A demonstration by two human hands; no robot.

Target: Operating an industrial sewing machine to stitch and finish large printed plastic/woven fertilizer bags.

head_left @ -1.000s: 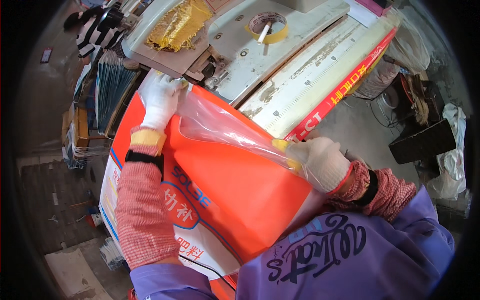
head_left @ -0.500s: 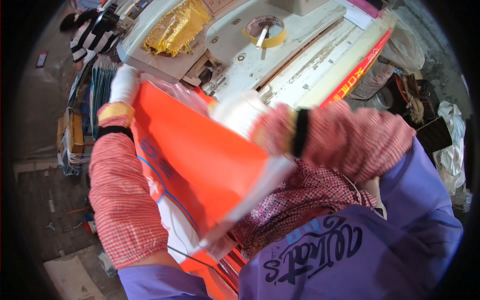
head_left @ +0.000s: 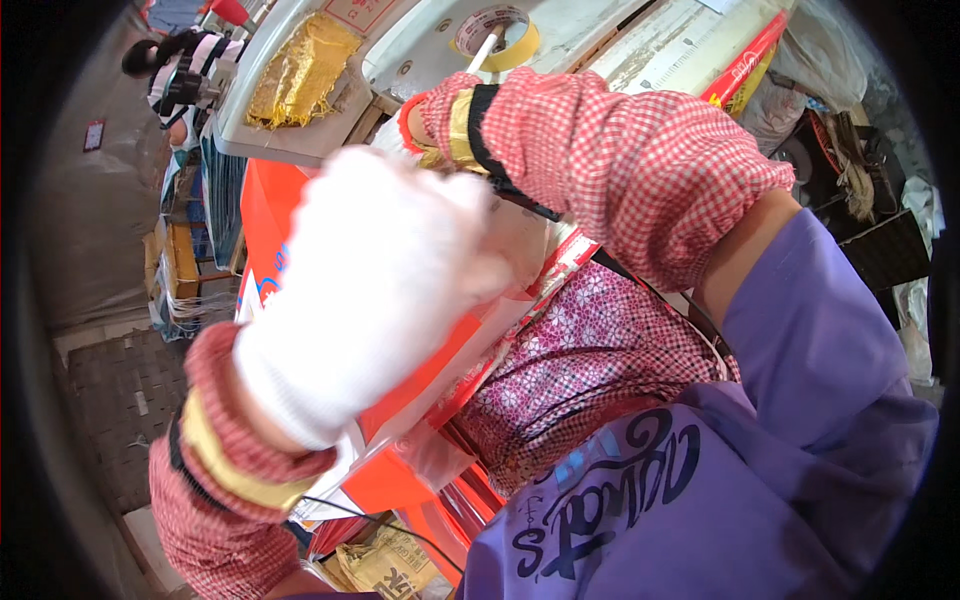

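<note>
My left hand point(head_left: 350, 280), in a white glove, is raised in front of me over orange-red printed sheets point(head_left: 268, 205). Motion smears its fingers, so whether they hold anything is unclear. Beyond it, my right hand point(head_left: 392, 138), also white-gloved, is by the edge of a pale machine point(head_left: 420, 55) that looks like a sewing machine. The left hand and a checked sleeve cover most of it, and its fingers are hidden. The sheets lie below both hands, running from the machine's edge toward my lap, with blue and white print on them.
A yellow tape roll point(head_left: 527, 52) with a white stick point(head_left: 486, 48) in it lies on the machine's top. Gold-coloured cloth point(head_left: 305, 75) covers part of the machine. Folded sheets point(head_left: 222, 190) are stacked at the left, and another person point(head_left: 195, 60) is behind them. Plastic bags point(head_left: 825, 60) are at the right.
My left hand has come from the sheet's far left corner to the middle, nearer me. My right hand has moved left and away, up to the machine. The raised orange-red sheet now lies lower.
</note>
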